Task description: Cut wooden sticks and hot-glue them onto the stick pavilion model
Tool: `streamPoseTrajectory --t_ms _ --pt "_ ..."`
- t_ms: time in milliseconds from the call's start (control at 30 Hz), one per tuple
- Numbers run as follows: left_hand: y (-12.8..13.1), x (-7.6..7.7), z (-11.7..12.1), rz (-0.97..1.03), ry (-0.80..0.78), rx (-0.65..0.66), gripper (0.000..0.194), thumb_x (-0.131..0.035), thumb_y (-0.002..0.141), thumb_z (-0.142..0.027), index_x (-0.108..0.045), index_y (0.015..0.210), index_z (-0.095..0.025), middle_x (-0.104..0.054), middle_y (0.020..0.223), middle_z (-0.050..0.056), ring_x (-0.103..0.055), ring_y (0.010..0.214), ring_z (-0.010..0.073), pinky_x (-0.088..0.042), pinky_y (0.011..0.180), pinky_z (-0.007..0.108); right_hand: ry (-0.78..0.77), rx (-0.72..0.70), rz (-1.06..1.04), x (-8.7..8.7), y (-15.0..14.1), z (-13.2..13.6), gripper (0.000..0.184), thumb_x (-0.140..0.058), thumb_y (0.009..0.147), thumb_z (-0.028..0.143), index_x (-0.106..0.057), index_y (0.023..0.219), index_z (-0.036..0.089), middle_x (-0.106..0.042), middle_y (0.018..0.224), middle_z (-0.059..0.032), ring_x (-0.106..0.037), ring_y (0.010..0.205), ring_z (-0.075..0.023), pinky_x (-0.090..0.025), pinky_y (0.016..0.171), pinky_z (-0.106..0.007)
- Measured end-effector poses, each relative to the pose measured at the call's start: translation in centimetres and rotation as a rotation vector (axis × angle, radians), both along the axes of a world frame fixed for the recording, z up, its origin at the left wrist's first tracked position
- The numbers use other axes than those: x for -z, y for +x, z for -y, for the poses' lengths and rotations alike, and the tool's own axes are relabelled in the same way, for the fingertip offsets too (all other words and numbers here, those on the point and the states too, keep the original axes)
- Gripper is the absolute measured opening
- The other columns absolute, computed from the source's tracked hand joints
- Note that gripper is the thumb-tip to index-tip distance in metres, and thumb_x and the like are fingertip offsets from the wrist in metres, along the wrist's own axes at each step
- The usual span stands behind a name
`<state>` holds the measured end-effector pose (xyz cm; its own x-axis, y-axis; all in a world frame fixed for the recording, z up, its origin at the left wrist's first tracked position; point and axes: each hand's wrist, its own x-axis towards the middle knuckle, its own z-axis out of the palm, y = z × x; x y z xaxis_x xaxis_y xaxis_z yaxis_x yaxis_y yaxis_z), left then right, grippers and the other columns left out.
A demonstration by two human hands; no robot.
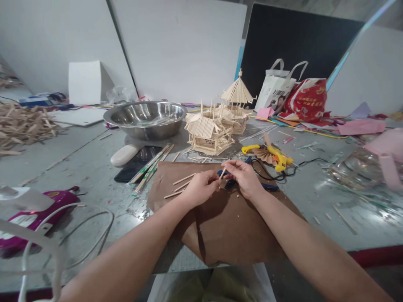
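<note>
Between my two hands, above a sheet of brown paper [217,226], is a short wooden stick [222,173]. The fingers of my left hand [203,186] pinch its lower end, and my right hand [241,176] pinches its upper end. Beside my left hand several loose wooden sticks [178,191] lie on the paper. Partly hidden behind my right hand is a dark blue-handled tool [269,187]; its kind I cannot make out. Just beyond the hands stands a small pavilion model [209,134] built of sticks, with a taller peaked-roof part [239,94] behind it.
A steel basin [146,132], a phone [138,161] and wrapped stick bundles [153,167] lie on the left. To the right are a yellow glue gun [278,158] with its cord and a clear jug [352,167]. A purple power strip [59,209] sits front left.
</note>
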<state>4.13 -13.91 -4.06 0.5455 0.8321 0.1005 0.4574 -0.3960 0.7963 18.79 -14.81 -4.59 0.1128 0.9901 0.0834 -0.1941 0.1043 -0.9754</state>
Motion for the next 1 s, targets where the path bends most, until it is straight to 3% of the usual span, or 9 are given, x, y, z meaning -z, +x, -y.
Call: streamPoseTrajectory --t_ms 200,300,400,600,833,933,1000 --pt "0.1 0.1 -0.1 0.009 0.035 -0.059 0.026 -0.046 0.07 -0.041 -0.049 0.063 -0.017 -0.054 0.053 -0.003 -0.045 0.045 0.0081 -0.031 0.043 0.019 0.08 0.048 0.274 0.1 0.0 0.3 0.022 -0.059 0.063 0.037 -0.061 0.07 0.017 -0.057 0.063 0.0007 -0.049 0.056 -0.0097 -0.041 0.054 -0.023" --pt "0.0 0.1 -0.2 -0.001 0.066 -0.071 0.024 -0.044 0.072 -0.039 -0.05 0.063 -0.017 -0.055 0.053 -0.003 -0.044 0.045 0.0079 -0.031 0.044 0.019 0.136 0.072 0.437 0.1 0.1 0.5 0.024 -0.053 0.068 0.039 -0.062 0.071 0.017 -0.059 0.068 -0.0017 -0.051 0.063 -0.0126 -0.041 0.055 -0.024" --pt "-0.1 -0.1 -0.3 -0.029 0.077 -0.047 0.027 -0.04 0.075 -0.038 -0.051 0.062 -0.017 -0.055 0.053 -0.002 -0.044 0.044 0.0075 -0.031 0.044 0.019 0.132 0.108 0.524 0.2 0.3 0.4 0.026 -0.048 0.071 0.04 -0.06 0.069 0.017 -0.056 0.062 -0.0007 -0.049 0.057 -0.0119 -0.038 0.05 -0.022" --pt "-0.2 -0.2 -0.2 -0.037 0.027 0.015 0.032 -0.035 0.077 -0.039 -0.051 0.06 -0.017 -0.052 0.049 -0.003 -0.041 0.039 0.0068 -0.03 0.043 0.019 0.108 0.186 0.471 0.5 1.5 -0.5 0.028 -0.04 0.076 0.042 -0.047 0.062 0.019 -0.042 0.045 0.0052 -0.041 0.041 -0.0082 -0.033 0.043 -0.021" --pt "-0.1 0.1 -0.3 -0.005 0.009 -0.026 0.036 -0.032 0.078 -0.042 -0.05 0.059 -0.017 -0.051 0.049 -0.003 -0.042 0.04 0.0071 -0.031 0.044 0.019 0.186 0.154 0.492 1.2 1.2 -0.7 0.041 -0.037 0.077 0.048 -0.029 0.048 0.02 -0.029 0.041 0.0067 -0.03 0.037 -0.0067 -0.027 0.041 -0.022" --pt "-0.1 0.1 -0.3 0.032 -0.032 -0.021 0.036 -0.031 0.078 -0.043 -0.049 0.061 -0.017 -0.053 0.052 -0.003 -0.042 0.039 0.0071 -0.032 0.042 0.019 0.22 0.227 0.611 0.9 1.4 -0.6 0.035 -0.037 0.078 0.045 -0.039 0.054 0.02 -0.038 0.045 0.0052 -0.037 0.042 -0.0086 -0.031 0.045 -0.022" --pt "-0.1 0.1 -0.4 0.045 -0.042 -0.039 0.035 -0.032 0.078 -0.044 -0.049 0.062 -0.017 -0.053 0.052 -0.003 -0.042 0.038 0.0071 -0.032 0.041 0.019 0.274 0.322 0.758 0.3 2.0 -0.6 0.023 -0.042 0.076 0.039 -0.048 0.067 0.019 -0.05 0.059 0.0014 -0.044 0.05 -0.01 -0.035 0.052 -0.023"
